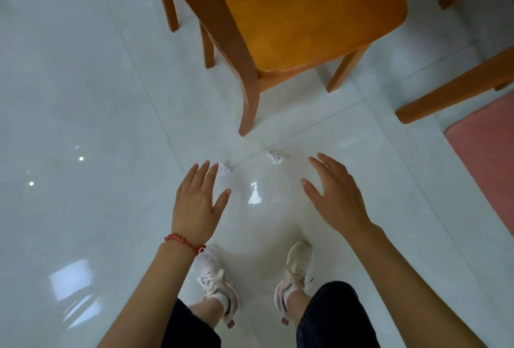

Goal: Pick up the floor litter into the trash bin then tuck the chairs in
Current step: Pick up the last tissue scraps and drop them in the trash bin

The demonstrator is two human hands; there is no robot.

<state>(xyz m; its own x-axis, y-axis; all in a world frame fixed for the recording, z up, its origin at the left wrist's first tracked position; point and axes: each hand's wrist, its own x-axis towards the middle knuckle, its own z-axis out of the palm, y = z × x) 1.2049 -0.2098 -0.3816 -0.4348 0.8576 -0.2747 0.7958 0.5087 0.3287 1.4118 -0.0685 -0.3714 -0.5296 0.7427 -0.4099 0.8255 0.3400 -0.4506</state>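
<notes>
Two small crumpled white paper balls lie on the glossy white tile floor: one paper ball (224, 168) just beyond the fingertips of my left hand (198, 203), the other paper ball (276, 156) between my two hands and a little farther off. My right hand (335, 192) hovers to the right of it. Both hands are spread with straight fingers and hold nothing. An orange wooden chair (303, 11) stands right behind the litter, its front leg (249, 108) close to the paper. No trash bin is in view.
Part of a second wooden chair (456, 89) shows at the right edge. A pink mat (489, 158) lies at the right. My feet in white sneakers (296, 267) stand just below the hands.
</notes>
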